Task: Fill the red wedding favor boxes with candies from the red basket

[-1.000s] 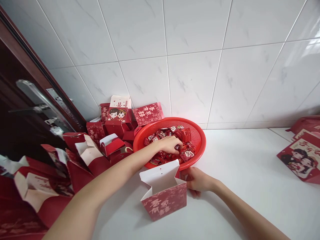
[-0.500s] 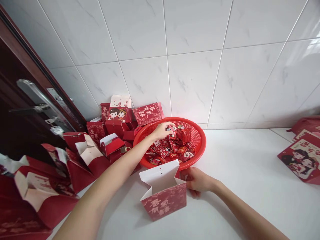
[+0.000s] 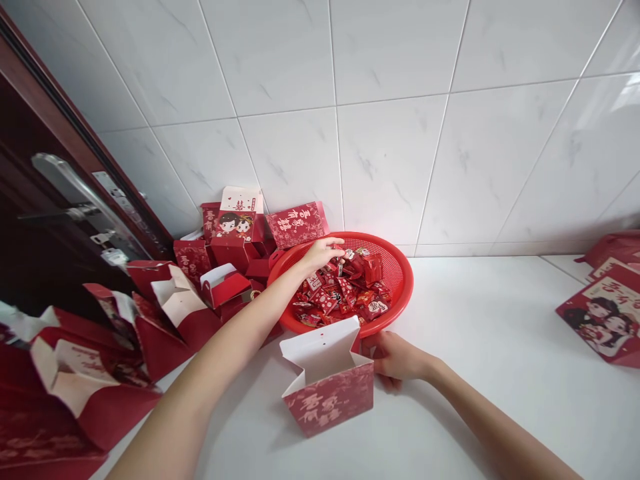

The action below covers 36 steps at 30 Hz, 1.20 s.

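My left hand point(image 3: 321, 253) reaches into a red plastic basket point(image 3: 403, 287) full of wrapped candies point(image 3: 345, 290). Its thumb and fingers are apart just over the candies, with nothing plainly held between them. My right hand point(image 3: 397, 359) is curled at the back right side of a red candy box point(image 3: 333, 403), gripping it, with some fingertips hidden behind the cardboard. The box stands upright in front of the basket, its white-lined top flaps open. How much is inside the box cannot be seen.
Several open red boxes point(image 3: 185, 307) crowd the left side, near a dark door with a metal handle point(image 3: 75, 183). More boxes point(image 3: 237, 223) lean at the tiled wall behind the basket. Another printed box point(image 3: 607, 313) lies at the right of the white countertop point(image 3: 480, 327).
My left hand has shifted slightly left over the candies, and its fingers have moved off the candy they were touching. My right hand and the box stay in place.
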Motion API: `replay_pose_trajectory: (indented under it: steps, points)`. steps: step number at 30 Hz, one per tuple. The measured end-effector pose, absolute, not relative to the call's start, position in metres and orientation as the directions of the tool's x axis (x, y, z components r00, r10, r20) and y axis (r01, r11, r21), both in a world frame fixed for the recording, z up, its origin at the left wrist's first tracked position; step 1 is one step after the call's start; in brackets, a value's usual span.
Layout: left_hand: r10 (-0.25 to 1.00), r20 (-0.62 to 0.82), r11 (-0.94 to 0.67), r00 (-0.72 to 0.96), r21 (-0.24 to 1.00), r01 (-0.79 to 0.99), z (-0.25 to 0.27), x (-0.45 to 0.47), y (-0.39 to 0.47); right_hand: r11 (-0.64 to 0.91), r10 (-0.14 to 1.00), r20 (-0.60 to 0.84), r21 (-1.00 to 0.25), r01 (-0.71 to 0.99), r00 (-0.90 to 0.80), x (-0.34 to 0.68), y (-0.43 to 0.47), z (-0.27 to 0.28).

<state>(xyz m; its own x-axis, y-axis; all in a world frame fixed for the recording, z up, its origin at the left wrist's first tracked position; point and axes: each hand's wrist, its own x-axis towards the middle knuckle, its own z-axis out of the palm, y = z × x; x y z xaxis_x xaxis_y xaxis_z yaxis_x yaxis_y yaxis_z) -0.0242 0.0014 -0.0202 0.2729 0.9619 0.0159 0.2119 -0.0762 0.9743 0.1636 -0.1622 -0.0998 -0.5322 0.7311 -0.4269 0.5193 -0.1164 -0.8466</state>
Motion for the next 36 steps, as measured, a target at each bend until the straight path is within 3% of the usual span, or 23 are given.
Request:
replay_pose_trajectory:
  steps: [8,22,28,36]
  points:
    - [0.944,-0.156,0.128,0.290,0.985,0.113,-0.0094,-0.0216,-0.0059,-0.118,0.727,-0.428,-0.848,0.517,-0.537,0.1637,-0.1620,-0.0990]
    - [0.954,-0.097,0.029,0.284,0.972,0.234,-0.0120,-0.0243,-0.0032,-0.117,0.726,-0.441,-0.836,0.537,-0.528,0.1636,-0.1617,-0.1003]
    - [0.979,-0.076,0.005,0.191,0.938,0.346,-0.0111,-0.0259,-0.0026,-0.133,0.720,-0.458,-0.828,0.545,-0.521,0.1641,-0.1609,-0.0996]
    - [0.980,-0.050,-0.021,0.195,0.937,0.349,-0.0152,-0.0268,0.0024,-0.129,0.724,-0.446,-0.837,0.532,-0.526,0.1641,-0.1610,-0.1007]
